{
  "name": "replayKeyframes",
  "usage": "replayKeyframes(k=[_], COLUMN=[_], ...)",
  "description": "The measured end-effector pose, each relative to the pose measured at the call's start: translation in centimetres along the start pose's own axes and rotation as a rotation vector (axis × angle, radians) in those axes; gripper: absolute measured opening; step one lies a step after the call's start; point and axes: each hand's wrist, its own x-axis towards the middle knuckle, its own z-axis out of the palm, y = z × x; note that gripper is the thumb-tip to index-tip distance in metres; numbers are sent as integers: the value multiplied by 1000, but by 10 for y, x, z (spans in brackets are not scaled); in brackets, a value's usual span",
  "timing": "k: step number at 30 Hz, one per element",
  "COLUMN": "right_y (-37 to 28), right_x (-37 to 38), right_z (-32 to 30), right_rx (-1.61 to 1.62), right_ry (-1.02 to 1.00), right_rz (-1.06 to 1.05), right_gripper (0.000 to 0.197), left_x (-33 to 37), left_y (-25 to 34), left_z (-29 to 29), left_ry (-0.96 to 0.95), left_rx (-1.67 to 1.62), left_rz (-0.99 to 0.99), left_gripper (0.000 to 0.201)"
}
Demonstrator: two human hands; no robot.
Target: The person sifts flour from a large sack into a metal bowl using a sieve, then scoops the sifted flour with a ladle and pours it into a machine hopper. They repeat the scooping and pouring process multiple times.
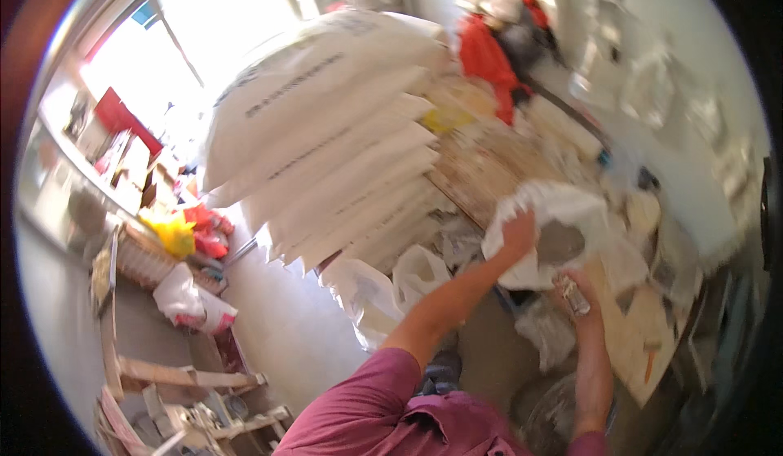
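Observation:
A white bag [599,218] stands with its mouth rolled wide, and grey powder [559,242] shows inside it. My left hand [519,232] reaches to the left side of the mouth, its fingers closed on the bag's rim; blur softens the fingertips. Just below the near edge of the bag is my right hand [581,289]. In its grip is a small silvery, partly see-through block-like object [573,296], whose kind I cannot make out.
Large white sacks [326,121] are piled high on the left. A wooden board [481,166] lies behind the bag. Right of me, an orange-handled hammer [651,361] rests on a pale board. Smaller white bags [359,289] stand near the sacks; a wooden frame [183,374] is lower left.

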Motion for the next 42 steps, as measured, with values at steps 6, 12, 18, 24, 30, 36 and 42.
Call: replayKeyframes(k=[6,12,18,24,30,36,42], right_y=[-17,-46,-27,2,-8,-3,-22], right_x=[138,276,192,215,127,135,66], right_z=[29,-55,10,-51,49,-5,-20], right_rx=[-753,-1587,-662,8,-215,-34,-230], right_ry=[101,223,-171,-181,-146,-119,-195], right_rz=[16,-555,-20,124,-184,123,179], right_gripper=[20,53,43,25,21,16,16], left_x=[-1,53,37,50,35,30,16], left_y=[-18,4,-75,11,-13,5,11], left_z=[-34,-58,-25,-89,-95,-82,-79], left_ry=[137,232,293,315,282,318,332], left_rx=[-416,-462,-389,-490,-510,-439,-338], left_rz=[-13,31,284,33,-59,-20,-38], left_gripper=[34,24,24,34,24,26,28])
